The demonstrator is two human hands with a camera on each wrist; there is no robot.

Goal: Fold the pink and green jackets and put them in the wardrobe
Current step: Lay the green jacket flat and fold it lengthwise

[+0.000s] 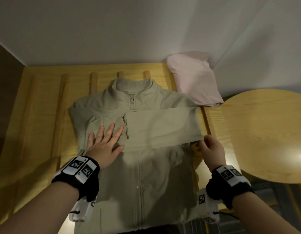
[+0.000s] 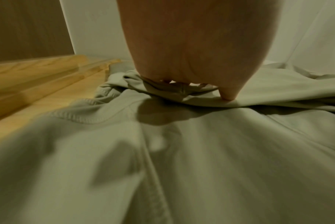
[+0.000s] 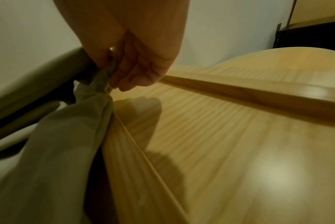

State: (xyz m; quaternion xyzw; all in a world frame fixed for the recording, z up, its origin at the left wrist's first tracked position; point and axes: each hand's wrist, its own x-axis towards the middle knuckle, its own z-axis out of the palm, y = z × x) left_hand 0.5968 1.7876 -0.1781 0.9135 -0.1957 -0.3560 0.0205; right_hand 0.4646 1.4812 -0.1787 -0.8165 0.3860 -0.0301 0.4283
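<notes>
Green jacket (image 1: 146,166), flat on slatted wood (image 1: 41,102), sleeves being folded: left hand (image 1: 104,146) flat, pressing; right hand (image 1: 212,149) pinching sleeve (pink jacket (image 1: 195,81) folded behind); next, presumably fold the body.

A pale wooden slatted surface (image 1: 41,102) fills the middle of the frame, its raised slats running toward a plain white wall (image 1: 129,27) across the top. A round wooden table (image 1: 267,132) sits at right, catching a bright glare. Dim, warm light.
</notes>
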